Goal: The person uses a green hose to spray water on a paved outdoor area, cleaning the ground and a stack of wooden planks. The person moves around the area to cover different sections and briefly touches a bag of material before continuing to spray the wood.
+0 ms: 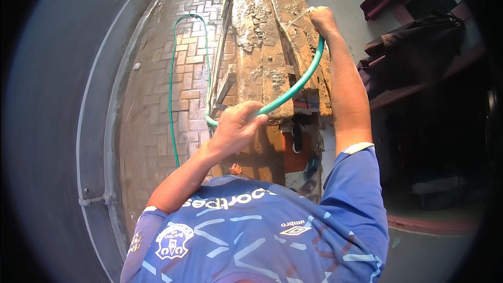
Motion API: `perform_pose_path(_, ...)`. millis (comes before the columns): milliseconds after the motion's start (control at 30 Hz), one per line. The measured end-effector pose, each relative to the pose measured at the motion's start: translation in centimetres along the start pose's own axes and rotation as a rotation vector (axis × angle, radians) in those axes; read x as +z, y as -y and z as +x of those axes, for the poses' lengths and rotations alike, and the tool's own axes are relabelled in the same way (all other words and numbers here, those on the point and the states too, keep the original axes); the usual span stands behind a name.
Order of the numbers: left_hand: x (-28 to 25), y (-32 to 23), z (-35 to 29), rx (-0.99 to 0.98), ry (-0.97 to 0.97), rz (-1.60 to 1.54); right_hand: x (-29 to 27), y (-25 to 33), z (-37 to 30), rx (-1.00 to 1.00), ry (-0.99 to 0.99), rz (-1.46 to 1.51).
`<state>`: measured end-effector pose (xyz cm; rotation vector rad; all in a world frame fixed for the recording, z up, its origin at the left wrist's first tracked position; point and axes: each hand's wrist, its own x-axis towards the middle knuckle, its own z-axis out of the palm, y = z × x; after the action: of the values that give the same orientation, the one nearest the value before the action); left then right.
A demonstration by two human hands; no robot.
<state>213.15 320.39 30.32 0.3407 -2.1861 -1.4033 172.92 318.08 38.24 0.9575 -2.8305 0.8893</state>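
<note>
A green garden hose (293, 90) runs between my two hands in a curve. My left hand (237, 127) is closed round it at the near end of a rough wooden bench (257, 47). Farther off to the right, my right hand (323, 21) grips the hose near its end, and a thin stream of water (298, 19) comes out toward the planks. The planks look wet, with dark crumbs of dirt along them and a long gap between the boards. From my left hand the hose drops to the paving and makes a long loop.
Wet brick paving (191, 68) lies left of the bench. A pale pipe (94, 200) follows the grey wall at the far left. Dark clothing (419, 47) hangs over a rail at the right. Below the bench's near end are sandals (311, 167) and my bare foot (236, 169).
</note>
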Motion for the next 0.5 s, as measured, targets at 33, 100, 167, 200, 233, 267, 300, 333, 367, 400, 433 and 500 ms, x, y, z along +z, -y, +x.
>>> perform_pose_path(33, 0.0, -0.2, 0.4, -0.024, -0.006, 0.013, -0.1, 0.7, 0.3, 0.005, 0.01, -0.004)
perform_pose_path(100, 0.3, -0.2, 1.2, -0.031, -0.014, 0.012, -1.3, 1.5, 0.3, 0.037, 0.005, 0.009)
perform_pose_path(167, 0.7, -0.1, 1.9, -0.018, -0.036, 0.004, -1.2, 1.4, 1.5, 0.017, -0.051, 0.023)
perform_pose_path(200, 0.9, -0.1, 2.2, -0.024, -0.044, -0.01, -1.2, 1.3, 1.9, 0.008, -0.078, 0.031)
perform_pose_path(233, 1.1, -0.2, 2.5, -0.028, -0.05, -0.026, -1.4, 1.1, 2.2, 0.004, -0.121, 0.025)
perform_pose_path(267, 1.3, -0.3, 2.8, -0.038, -0.059, -0.039, -1.5, 1.3, 2.2, 0.035, -0.111, 0.017)
perform_pose_path(300, 1.3, -0.6, 3.0, -0.041, -0.056, -0.038, -1.7, 1.5, 2.1, 0.067, -0.102, 0.008)
perform_pose_path(333, 1.3, -1.1, 3.2, -0.042, -0.052, -0.039, -2.0, 1.7, 1.8, 0.102, -0.095, -0.003)
perform_pose_path(367, 1.3, -1.5, 3.1, -0.046, -0.044, -0.041, -2.3, 1.9, 1.1, 0.133, -0.054, -0.019)
perform_pose_path(400, 1.4, -1.7, 3.0, -0.041, -0.017, -0.038, -2.3, 0.5, 1.8, 0.108, 0.053, -0.146)
perform_pose_path(433, 1.4, -2.0, 2.7, -0.035, 0.012, -0.036, -2.1, -1.9, 3.3, 0.086, 0.161, -0.273)
perform_pose_path(500, 1.2, -1.7, 1.9, -0.028, 0.054, -0.021, 0.1, -4.9, 3.9, 0.104, 0.296, -0.196)
